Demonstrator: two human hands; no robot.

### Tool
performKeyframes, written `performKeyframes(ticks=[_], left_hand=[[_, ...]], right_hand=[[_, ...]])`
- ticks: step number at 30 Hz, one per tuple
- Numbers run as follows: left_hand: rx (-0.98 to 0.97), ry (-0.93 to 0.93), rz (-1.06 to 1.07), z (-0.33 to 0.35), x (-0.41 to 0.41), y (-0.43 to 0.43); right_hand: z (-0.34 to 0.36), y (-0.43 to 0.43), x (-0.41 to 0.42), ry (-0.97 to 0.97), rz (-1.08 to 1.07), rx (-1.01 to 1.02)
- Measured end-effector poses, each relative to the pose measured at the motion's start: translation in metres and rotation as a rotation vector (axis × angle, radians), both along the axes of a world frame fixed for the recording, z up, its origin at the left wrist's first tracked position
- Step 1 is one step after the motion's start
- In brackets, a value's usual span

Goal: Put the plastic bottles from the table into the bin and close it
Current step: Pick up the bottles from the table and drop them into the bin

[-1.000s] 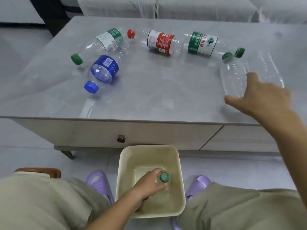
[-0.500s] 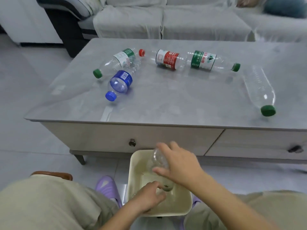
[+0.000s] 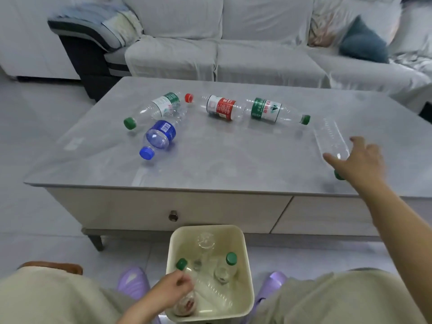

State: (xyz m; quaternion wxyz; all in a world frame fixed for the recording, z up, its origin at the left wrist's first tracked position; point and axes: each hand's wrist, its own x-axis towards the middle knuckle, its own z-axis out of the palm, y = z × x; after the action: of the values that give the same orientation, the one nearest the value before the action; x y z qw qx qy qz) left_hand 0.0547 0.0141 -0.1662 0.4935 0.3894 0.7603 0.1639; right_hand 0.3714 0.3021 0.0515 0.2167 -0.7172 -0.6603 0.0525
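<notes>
Several plastic bottles lie on the grey table (image 3: 210,169): a green-label bottle (image 3: 161,106), a blue-label bottle (image 3: 160,136), a red-label bottle (image 3: 219,107), a second green-label bottle (image 3: 266,109) and a clear unlabelled bottle (image 3: 330,139) at the right. My right hand (image 3: 357,162) is spread over the clear bottle's near end by its green cap, not closed on it. On the floor below stands the cream bin (image 3: 247,253), lid not in view, holding several bottles. My left hand (image 3: 173,291) is inside it, gripping a clear green-capped bottle (image 3: 210,293) near its neck.
A light sofa (image 3: 210,54) with cushions runs behind the table. The table front has a drawer with a knob (image 3: 173,216). My knees flank the bin, with purple slippers (image 3: 133,281) on the tiled floor. A brown wooden edge (image 3: 51,267) shows by my left knee.
My right hand left a clear bottle in the bin and has swung up and right to the clear bottle on the table. My left hand stays in the bin.
</notes>
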Motion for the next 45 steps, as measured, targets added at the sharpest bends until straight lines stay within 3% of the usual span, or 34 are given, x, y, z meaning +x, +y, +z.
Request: performKeyframes(ticks=[1, 3, 6, 9, 11, 14, 19, 22, 25, 28, 31, 33, 37, 41, 45], left_hand=[[-0.014, -0.002, 0.002, 0.006, 0.001, -0.002], [-0.025, 0.015, 0.024, 0.018, 0.004, -0.005], [0.026, 0.021, 0.066, 0.018, 0.002, -0.003], [0.032, -0.002, 0.132, 0.02, 0.003, -0.001], [0.029, -0.045, 0.199, 0.02, 0.002, 0.0], [0.054, -0.098, 0.352, 0.02, -0.002, -0.001], [0.045, -0.152, 0.471, 0.022, -0.005, -0.005], [0.057, -0.161, 0.473, 0.025, -0.003, -0.005], [0.12, -0.126, 0.518, 0.036, -0.006, 0.0], [0.246, -0.131, 0.572, 0.05, -0.016, 0.012], [0.344, -0.122, 0.469, 0.076, -0.03, 0.033], [0.372, -0.099, 0.358, 0.092, -0.038, 0.048], [0.399, -0.095, 0.264, 0.109, -0.047, 0.064], [0.399, -0.112, 0.298, 0.106, -0.049, 0.057], [0.432, -0.16, 0.397, 0.105, -0.06, 0.052]], right_hand=[[-0.012, 0.002, 0.008, -0.032, 0.028, -0.119], [-0.028, -0.004, 0.015, -0.027, 0.064, -0.172], [-0.015, -0.019, 0.011, 0.086, 0.022, 0.074], [0.022, -0.036, 0.011, 0.4, 0.135, 0.418], [0.049, -0.06, 0.007, 0.443, 0.249, 0.45], [0.064, -0.122, -0.035, 0.431, 0.548, 0.271], [-0.049, -0.186, -0.101, -0.183, 0.79, -0.155], [-0.116, -0.189, -0.121, -0.279, 0.876, -0.444], [-0.129, -0.173, -0.129, -0.177, 0.83, -0.395], [-0.096, -0.142, -0.133, -0.007, 0.791, -0.25], [-0.046, -0.109, -0.149, 0.242, 0.756, -0.075], [-0.02, -0.086, -0.176, 0.294, 0.767, -0.007], [-0.005, -0.055, -0.273, 0.112, 0.88, 0.042], [-0.036, -0.047, -0.362, -0.401, 1.003, 0.339], [-0.042, -0.049, -0.38, -0.658, 1.09, 0.471]])
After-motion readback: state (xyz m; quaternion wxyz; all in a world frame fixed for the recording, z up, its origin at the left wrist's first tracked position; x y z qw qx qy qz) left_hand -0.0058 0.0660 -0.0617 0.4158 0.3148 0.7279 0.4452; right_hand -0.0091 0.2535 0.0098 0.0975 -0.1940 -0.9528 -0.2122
